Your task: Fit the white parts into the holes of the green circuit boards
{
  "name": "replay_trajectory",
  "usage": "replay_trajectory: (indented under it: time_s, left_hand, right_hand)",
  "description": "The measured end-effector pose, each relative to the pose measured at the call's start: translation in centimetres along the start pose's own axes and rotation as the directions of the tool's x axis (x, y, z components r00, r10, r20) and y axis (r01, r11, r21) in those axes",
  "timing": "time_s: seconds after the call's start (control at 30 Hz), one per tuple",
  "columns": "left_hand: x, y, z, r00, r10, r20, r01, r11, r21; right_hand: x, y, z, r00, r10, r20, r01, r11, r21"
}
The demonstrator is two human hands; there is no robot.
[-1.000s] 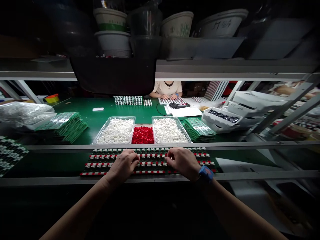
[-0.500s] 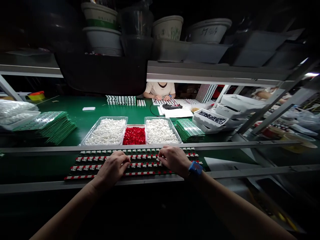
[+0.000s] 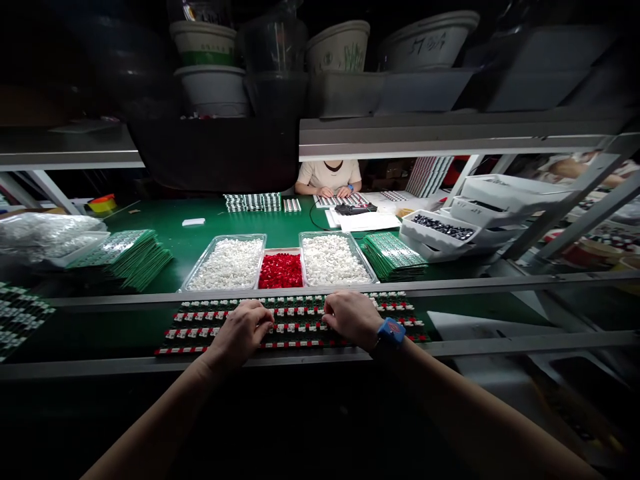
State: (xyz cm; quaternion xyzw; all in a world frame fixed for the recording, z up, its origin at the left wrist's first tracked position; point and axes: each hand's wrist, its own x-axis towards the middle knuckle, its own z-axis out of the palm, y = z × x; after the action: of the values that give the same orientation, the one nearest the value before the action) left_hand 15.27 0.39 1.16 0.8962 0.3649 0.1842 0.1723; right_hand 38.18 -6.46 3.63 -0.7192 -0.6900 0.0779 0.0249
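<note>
A row of green circuit boards (image 3: 295, 328) lies in front of me, lined with small white and red plastic connectors. Over its left-middle part is my left hand (image 3: 244, 331), thumb and fingertips pinched together just above the connectors. My right hand (image 3: 354, 321), with a blue watch (image 3: 392, 331) at its wrist, is closed in a pinch over the right-middle part of the boards. Whatever either pinch holds is too small or hidden to make out. Behind the boards, a red connector heap (image 3: 281, 271) sits between two clear trays of white connectors (image 3: 227, 263).
Metal rails (image 3: 125, 369) run along the front and behind the boards. Green board stacks (image 3: 393, 257) stand right and left of the trays. White bins (image 3: 443, 227) are stacked at right. Tubs (image 3: 345, 47) crowd the overhead shelf. Across the table sits another person (image 3: 327, 177).
The view has swung slightly left, bringing more connector-covered boards in at the left edge. Both hands stay pinched over nearly the same parts of the boards.
</note>
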Motion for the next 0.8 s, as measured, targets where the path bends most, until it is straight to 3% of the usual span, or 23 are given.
replay_trajectory:
  time_s: [0.17,0.33,0.5,0.67,0.8]
  left_hand:
    - [0.0,0.0,0.3,1.000,0.000,-0.016,0.000,1.000,0.023]
    - [-0.3,0.4,-0.1,1.000,-0.023,0.011,0.023,1.000,0.012]
    - [-0.3,1.3,-0.5,0.995,-0.012,-0.102,0.007,0.999,-0.051]
    - [1.4,3.8,0.9,0.989,0.120,-0.085,-0.126,0.990,-0.067]
    - [3.3,6.3,2.7,0.984,0.177,-0.013,-0.178,0.981,-0.080]
  right_hand:
    - [-0.3,0.5,0.0,0.999,-0.024,-0.046,0.028,0.995,0.093]
    - [-1.3,1.6,-0.3,0.979,-0.014,-0.202,0.075,0.952,0.297]
    - [-2.2,3.6,0.0,0.954,0.033,-0.299,0.123,0.863,0.490]
    - [-3.2,5.7,0.5,0.967,0.022,-0.253,0.159,0.724,0.672]
    - [-4.1,6.6,0.4,0.982,0.062,-0.176,0.106,0.594,0.797]
